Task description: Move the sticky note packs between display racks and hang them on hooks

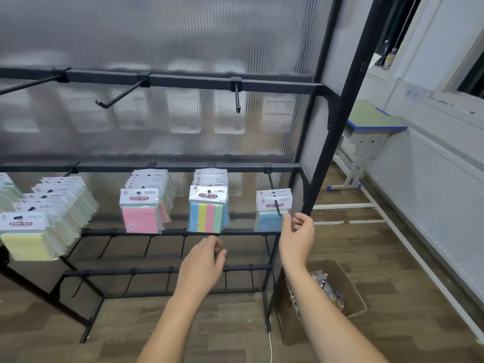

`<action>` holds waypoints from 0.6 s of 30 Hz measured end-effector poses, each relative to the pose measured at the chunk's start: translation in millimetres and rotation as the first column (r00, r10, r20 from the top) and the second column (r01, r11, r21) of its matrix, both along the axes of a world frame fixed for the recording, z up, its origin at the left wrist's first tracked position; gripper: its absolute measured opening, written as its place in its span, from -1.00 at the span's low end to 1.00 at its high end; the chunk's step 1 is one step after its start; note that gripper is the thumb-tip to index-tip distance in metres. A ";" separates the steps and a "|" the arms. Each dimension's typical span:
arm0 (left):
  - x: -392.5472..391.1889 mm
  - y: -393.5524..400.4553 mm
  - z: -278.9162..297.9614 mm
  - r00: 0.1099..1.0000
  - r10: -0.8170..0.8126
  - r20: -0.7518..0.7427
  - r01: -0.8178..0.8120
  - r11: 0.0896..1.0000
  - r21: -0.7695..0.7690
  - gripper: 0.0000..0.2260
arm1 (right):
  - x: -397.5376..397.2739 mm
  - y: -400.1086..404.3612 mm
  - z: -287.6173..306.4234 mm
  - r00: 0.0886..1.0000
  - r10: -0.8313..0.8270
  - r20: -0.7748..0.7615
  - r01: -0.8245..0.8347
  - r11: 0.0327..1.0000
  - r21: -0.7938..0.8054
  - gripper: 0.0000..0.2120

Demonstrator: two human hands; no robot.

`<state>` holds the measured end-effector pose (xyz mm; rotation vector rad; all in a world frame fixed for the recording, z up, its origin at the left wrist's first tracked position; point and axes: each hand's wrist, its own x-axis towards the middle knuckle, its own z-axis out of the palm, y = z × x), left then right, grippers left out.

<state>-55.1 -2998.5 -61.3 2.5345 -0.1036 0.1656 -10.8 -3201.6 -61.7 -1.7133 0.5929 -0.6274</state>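
Observation:
Sticky note packs hang in rows on the middle bar of a black display rack (pixel 183 167): yellow packs (pixel 28 242) at left, pink packs (pixel 141 216), striped multicolour packs (pixel 208 213), and a few blue packs (pixel 269 221) on the rightmost hook (pixel 275 203). My right hand (pixel 297 229) is at the right edge of the front blue pack, thumb on its front and fingers curled behind it. My left hand (pixel 203 263) hovers below the striped packs with fingers loosely apart, holding nothing.
The top bar carries bare hooks (pixel 237 98). Two lower bars (pixel 167 271) also have bare hooks. A cardboard box (pixel 343 289) with packaged items stands on the wooden floor right of the rack. A small desk (pixel 372 124) stands by the right wall.

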 end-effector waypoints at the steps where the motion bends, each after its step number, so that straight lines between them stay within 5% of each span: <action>1: -0.5 6.0 -3.6 1.000 0.000 -0.005 0.000 1.000 0.000 -0.83 | -6.9 5.3 -7.4 0.999 -0.011 -0.032 0.011 1.000 0.010 -0.82; 5: -6.5 49.9 -20.6 0.997 0.042 -0.067 -0.040 0.999 0.029 -0.83 | -30.1 59.1 -35.1 0.959 0.151 -0.238 -0.177 0.980 -0.094 -0.96; 8: -16.1 106.7 -31.2 0.988 0.121 -0.099 -0.114 0.991 0.070 -0.83 | -33.3 132.9 -41.2 0.856 0.380 -0.350 -0.467 0.860 -0.208 -0.88; 14: -60.7 268.6 -39.2 0.905 0.382 -0.189 -0.365 0.923 0.119 -0.83 | -39.2 332.7 -41.3 0.379 0.687 -0.620 -0.913 0.169 -0.371 -0.85; 18: -124.6 404.7 -40.2 0.745 0.620 -0.244 -0.592 0.784 0.184 -0.81 | -66.1 481.2 -40.6 0.192 0.747 -0.636 -0.922 -0.085 -0.378 -0.82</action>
